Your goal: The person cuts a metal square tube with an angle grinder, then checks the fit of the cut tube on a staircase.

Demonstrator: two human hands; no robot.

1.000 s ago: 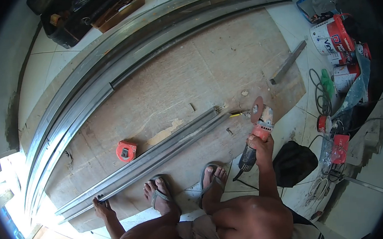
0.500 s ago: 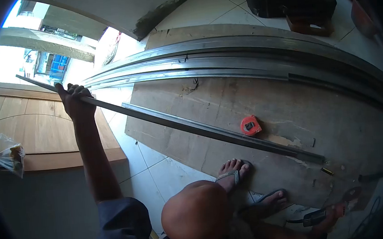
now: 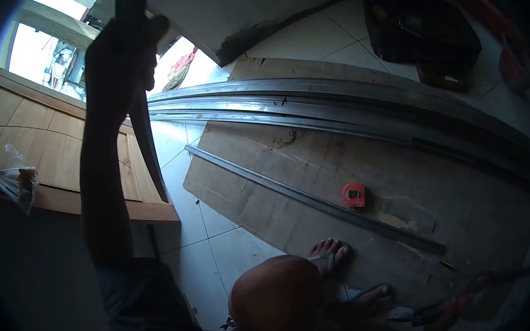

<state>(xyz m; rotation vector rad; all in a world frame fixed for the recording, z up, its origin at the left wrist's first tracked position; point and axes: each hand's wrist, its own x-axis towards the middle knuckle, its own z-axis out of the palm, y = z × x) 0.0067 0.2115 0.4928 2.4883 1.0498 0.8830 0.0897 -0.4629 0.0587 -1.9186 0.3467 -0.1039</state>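
My left hand [image 3: 121,68] is closed around a long metal bar [image 3: 143,134], raised close to the camera and in shadow. The bar slants steeply, its upper part running past the top edge and its lower part passing in front of the wooden panel. Low at the right, my right hand [image 3: 446,318] grips an angle grinder [image 3: 427,314], dim in the shade. A thin metal channel [image 3: 318,203] lies across the brown board [image 3: 250,210] by my feet. Beside it sits a red tape measure [image 3: 354,194].
Several long metal profiles [image 3: 334,101] stretch across the back of the board. A black tool case [image 3: 423,41] stands at the far right. At left, a wooden panel [image 3: 33,143] carries a clear plastic bag [image 3: 20,178]. My bent knee [image 3: 275,298] is in front.
My left hand has lifted the metal bar toward the camera and swung it from lying along the channel to steeply upright. The grinder stays low at the right; the view has shifted slightly.
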